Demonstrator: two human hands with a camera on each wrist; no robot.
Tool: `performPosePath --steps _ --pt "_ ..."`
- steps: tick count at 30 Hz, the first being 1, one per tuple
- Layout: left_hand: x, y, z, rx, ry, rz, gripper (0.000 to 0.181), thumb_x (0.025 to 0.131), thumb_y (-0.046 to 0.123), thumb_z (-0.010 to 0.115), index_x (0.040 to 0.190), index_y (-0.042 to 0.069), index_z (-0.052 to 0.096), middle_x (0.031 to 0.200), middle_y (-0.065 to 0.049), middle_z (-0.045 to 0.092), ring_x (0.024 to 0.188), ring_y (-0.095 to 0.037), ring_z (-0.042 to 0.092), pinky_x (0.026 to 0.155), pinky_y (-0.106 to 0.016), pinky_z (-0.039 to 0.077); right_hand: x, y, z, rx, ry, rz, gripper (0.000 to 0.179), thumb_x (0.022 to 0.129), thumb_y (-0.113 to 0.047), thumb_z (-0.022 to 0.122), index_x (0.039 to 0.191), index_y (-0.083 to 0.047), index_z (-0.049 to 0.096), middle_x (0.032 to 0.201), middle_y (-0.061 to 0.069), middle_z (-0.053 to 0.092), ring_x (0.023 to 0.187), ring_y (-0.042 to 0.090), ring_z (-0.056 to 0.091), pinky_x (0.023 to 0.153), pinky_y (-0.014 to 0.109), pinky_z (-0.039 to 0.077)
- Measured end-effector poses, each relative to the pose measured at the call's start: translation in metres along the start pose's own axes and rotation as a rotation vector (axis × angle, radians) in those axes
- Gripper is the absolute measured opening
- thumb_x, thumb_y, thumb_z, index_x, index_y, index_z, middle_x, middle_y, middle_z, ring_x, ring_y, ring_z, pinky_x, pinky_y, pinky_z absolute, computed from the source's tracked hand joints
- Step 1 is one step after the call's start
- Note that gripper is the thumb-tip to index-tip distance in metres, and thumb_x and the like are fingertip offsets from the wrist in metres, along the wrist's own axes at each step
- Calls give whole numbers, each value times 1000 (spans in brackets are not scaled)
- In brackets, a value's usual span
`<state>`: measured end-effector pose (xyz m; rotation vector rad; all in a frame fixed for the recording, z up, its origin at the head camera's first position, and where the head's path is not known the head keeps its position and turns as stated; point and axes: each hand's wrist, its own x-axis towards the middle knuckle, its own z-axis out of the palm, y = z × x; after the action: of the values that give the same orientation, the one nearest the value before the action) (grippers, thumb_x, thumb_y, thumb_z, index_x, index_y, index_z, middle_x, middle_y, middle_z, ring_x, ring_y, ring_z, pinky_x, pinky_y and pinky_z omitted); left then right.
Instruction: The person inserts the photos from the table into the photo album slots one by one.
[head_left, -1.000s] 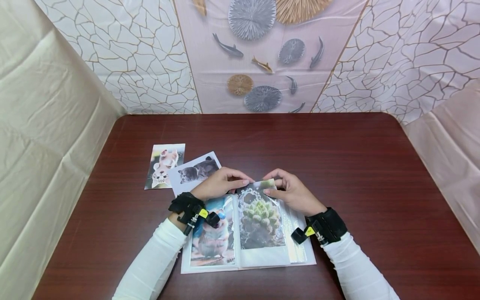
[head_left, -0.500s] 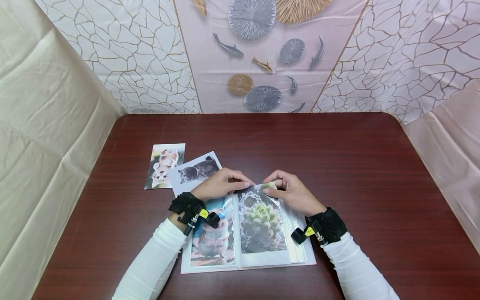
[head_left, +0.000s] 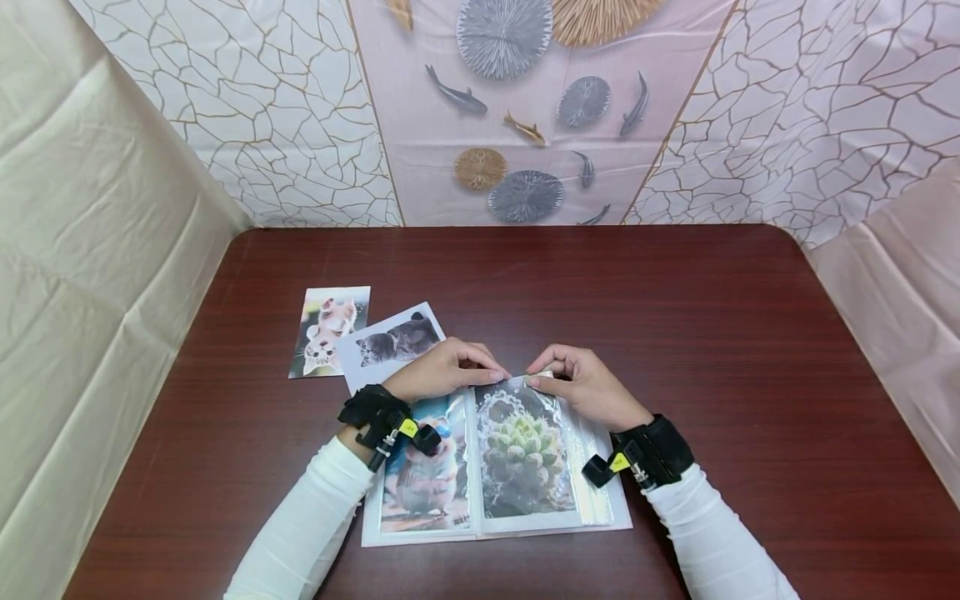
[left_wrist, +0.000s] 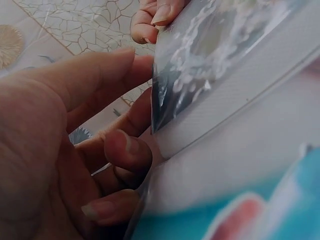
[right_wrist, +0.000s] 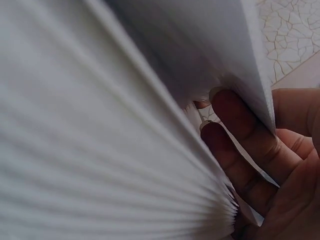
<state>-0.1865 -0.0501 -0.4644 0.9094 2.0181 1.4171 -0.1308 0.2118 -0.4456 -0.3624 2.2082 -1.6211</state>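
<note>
An open photo album (head_left: 528,525) lies near the front of the table. Its right page carries a clear pocket with a succulent photo (head_left: 525,450) sitting almost wholly inside. At the page's top edge my left hand (head_left: 450,364) pinches the pocket, close to the photo's upper left corner (left_wrist: 159,117). My right hand (head_left: 581,383) pinches the photo's upper right corner between thumb and index finger. In the right wrist view, other fingers (right_wrist: 240,120) of that hand reach behind the page, between the leaves (right_wrist: 115,150). The left page shows a pink animal photo (head_left: 427,483) on blue.
Left of the album, a grey cat photo with a white border (head_left: 397,340) lies slantwise, partly under my left hand and overlapping a white kitten photo (head_left: 330,333). The dark red table (head_left: 675,308) runs back to a patterned curtain (head_left: 405,183).
The succulent photo has slid down into the pocket, its lower edge nearing the page bottom. Both hands have come down slightly with it. The loose photos have stayed put.
</note>
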Motion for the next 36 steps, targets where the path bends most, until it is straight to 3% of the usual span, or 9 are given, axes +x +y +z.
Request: performPosePath --steps 7,14,20,30,36 --pt "0 -1 1 -26 -12 16 19 99 17 67 112 11 79 107 -5 73 88 -18 64 75 -27 48 0 0 0 -9 3 3 15 98 -18 69 108 -6 70 76 2 65 63 8 45 61 23 38" --pt "1 -2 1 -46 -18 10 18 98 14 67 112 10 79 109 -5 73 95 -18 66 79 -29 50 1 2 0 2 -1 -1 16 97 -17 70 108 -5 69 87 9 72 69 8 57 66 23 44" --pt "0 -2 1 -62 -29 16 18 98 13 67 112 7 78 111 -8 72 98 -17 65 81 -29 51 1 2 0 -2 -8 -6 16 98 -17 69 109 -6 68 84 8 71 70 9 56 68 24 44" --pt "0 0 1 -13 -67 9 20 98 13 67 115 8 77 114 -8 69 101 -16 62 80 -28 50 2 4 0 -11 1 -23 16 98 -17 69 109 -6 68 79 3 68 68 8 54 67 24 43" --pt "1 0 2 -8 -60 -2 18 98 15 69 113 10 76 106 -8 70 79 -17 61 70 -26 49 1 4 1 -7 11 -26 21 98 -16 68 115 -3 65 80 3 68 70 9 56 70 24 45"
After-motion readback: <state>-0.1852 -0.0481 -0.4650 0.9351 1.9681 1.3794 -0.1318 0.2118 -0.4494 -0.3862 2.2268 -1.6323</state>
